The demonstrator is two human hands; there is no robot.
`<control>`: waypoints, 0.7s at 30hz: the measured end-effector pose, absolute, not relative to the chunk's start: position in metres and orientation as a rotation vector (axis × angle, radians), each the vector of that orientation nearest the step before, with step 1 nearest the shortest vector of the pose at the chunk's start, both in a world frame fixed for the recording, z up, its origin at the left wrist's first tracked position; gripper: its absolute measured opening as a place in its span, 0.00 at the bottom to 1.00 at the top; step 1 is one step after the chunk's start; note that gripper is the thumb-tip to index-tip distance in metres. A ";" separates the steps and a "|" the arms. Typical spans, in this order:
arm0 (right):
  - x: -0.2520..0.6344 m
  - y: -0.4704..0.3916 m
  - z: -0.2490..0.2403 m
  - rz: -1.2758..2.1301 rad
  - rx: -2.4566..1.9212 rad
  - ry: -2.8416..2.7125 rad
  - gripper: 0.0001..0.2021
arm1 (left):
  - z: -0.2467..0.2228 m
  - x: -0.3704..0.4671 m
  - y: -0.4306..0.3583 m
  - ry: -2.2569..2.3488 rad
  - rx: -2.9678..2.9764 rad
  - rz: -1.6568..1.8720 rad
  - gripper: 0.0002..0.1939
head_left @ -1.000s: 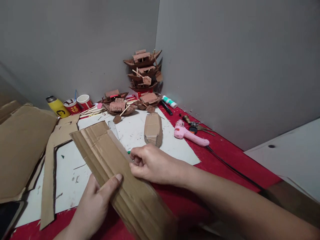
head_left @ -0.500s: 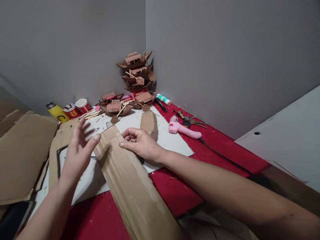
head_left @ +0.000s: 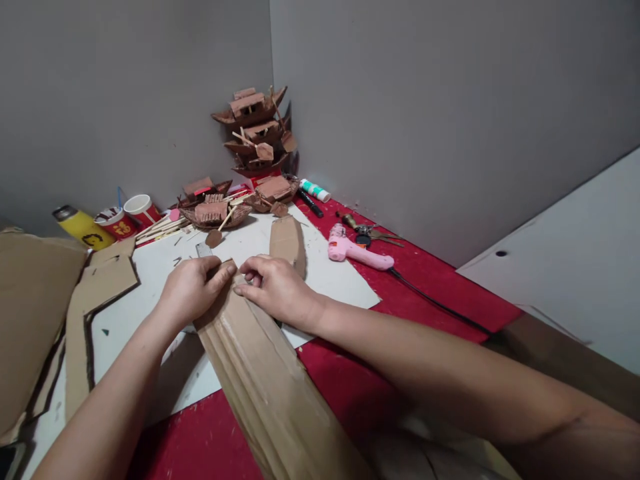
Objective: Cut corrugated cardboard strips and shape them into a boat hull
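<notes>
A long strip of brown cardboard, creased lengthwise, slants from the near edge up to both hands. My left hand is closed over its far left corner, thumb on top and fingers behind. My right hand pinches the far right edge, thumb and fingertips close to the left thumb. Just beyond the right hand lies a small curved cardboard piece on the white board. Part of a ruler shows behind the left hand.
Brown model boats are stacked in the corner, more beside them. A pink glue gun, pliers and a glue stick tube lie right. Paper cups, a yellow bottle and cardboard sheets stand left.
My left hand, open and raised off the cardboard before, has come down and right and taken hold of its far end. The right hand keeps its hold. The view has shifted slightly.
</notes>
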State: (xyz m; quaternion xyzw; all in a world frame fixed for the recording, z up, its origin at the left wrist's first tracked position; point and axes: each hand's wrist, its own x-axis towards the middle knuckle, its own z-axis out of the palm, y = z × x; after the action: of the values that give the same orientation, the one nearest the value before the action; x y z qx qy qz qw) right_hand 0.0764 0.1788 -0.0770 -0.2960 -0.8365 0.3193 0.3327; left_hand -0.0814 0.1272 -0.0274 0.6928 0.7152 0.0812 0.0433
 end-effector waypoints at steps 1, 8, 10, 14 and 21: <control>0.077 0.178 -0.077 0.831 -0.801 -2.206 0.07 | -0.029 -0.081 0.127 2.199 2.138 0.229 0.21; 0.078 0.171 -0.070 0.576 -0.897 -2.502 0.08 | -0.033 -0.075 0.124 2.308 2.250 0.026 0.22; 0.077 0.167 -0.067 0.473 -0.895 -2.597 0.10 | -0.032 -0.072 0.124 2.332 2.260 -0.048 0.21; 0.072 0.162 -0.066 0.369 -0.860 -2.660 0.11 | -0.033 -0.069 0.125 2.359 2.237 -0.090 0.20; 0.075 0.161 -0.068 0.295 -0.901 -2.608 0.11 | -0.033 -0.074 0.127 2.315 2.186 -0.018 0.20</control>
State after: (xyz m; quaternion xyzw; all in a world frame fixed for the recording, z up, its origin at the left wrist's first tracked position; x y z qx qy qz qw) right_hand 0.0748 0.1612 -0.0679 -0.3192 -0.9241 0.1046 0.1825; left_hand -0.0737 0.1273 -0.0335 0.6864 0.7269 -0.0056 -0.0214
